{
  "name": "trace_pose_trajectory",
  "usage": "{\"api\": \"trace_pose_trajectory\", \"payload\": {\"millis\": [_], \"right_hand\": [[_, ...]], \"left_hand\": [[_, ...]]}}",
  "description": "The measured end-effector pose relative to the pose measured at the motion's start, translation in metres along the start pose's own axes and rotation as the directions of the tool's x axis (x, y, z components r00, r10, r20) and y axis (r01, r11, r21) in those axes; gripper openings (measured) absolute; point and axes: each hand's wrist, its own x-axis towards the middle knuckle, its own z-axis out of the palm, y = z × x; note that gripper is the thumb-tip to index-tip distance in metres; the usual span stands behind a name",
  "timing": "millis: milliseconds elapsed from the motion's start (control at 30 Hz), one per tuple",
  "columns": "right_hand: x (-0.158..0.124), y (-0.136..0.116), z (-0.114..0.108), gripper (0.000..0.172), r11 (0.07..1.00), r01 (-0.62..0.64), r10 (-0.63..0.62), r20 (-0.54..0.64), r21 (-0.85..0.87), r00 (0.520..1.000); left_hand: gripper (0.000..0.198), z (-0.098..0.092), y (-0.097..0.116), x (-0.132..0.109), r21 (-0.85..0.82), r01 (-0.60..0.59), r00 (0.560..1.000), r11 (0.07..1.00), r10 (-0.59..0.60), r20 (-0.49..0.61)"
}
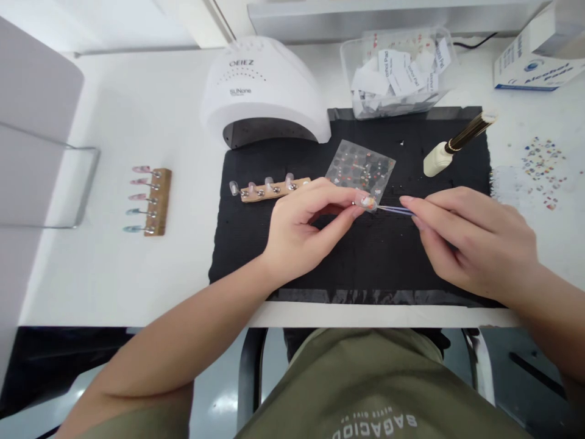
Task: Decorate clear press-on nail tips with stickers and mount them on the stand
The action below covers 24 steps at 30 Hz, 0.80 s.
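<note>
My left hand (306,228) pinches a small decorated false nail (367,202) between thumb and fingers, above a black mat (361,259). My right hand (470,244) is shut on slim metal tweezers (395,210), and their tips reach the nail from the right. A clear sheet of nail decorations (361,171) lies just beyond my left fingers. A wooden stick holding several clear nail tips (269,189) rests on the mat to the left of that sheet. The tweezer tips are partly hidden at the nail.
A white UV nail lamp (260,91) stands behind the mat. A cream gel bottle with a brush (452,146) lies at the mat's right. Beyond it are a plastic box of alcohol pads (395,76) and a carton (539,58). Loose nail gems (543,171) and a stick of painted nails (155,201) lie on the white table.
</note>
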Motion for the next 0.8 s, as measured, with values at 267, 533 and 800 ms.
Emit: {"api": "trace_pose_trajectory", "payload": {"millis": [267, 533, 800], "right_hand": [[-0.0007, 0.0007, 0.0017, 0.043, 1.000, 0.012, -0.013, 0.012, 0.014, 1.000], [-0.0010, 0.0009, 0.0029, 0.038, 1.000, 0.020, -0.021, 0.009, 0.019, 1.000], [-0.0012, 0.0013, 0.0031, 0.036, 0.999, 0.044, -0.044, 0.016, -0.003, 0.999]], "left_hand": [[0.019, 0.0009, 0.0000, 0.0010, 0.133, -0.070, 0.997, 0.989, 0.066, 0.027], [0.022, -0.0004, -0.0003, 0.0018, 0.111, -0.105, 0.994, 0.988, 0.102, 0.034], [0.022, -0.0002, -0.0007, 0.0013, 0.119, -0.100, 0.995, 0.988, 0.096, 0.038]]}}
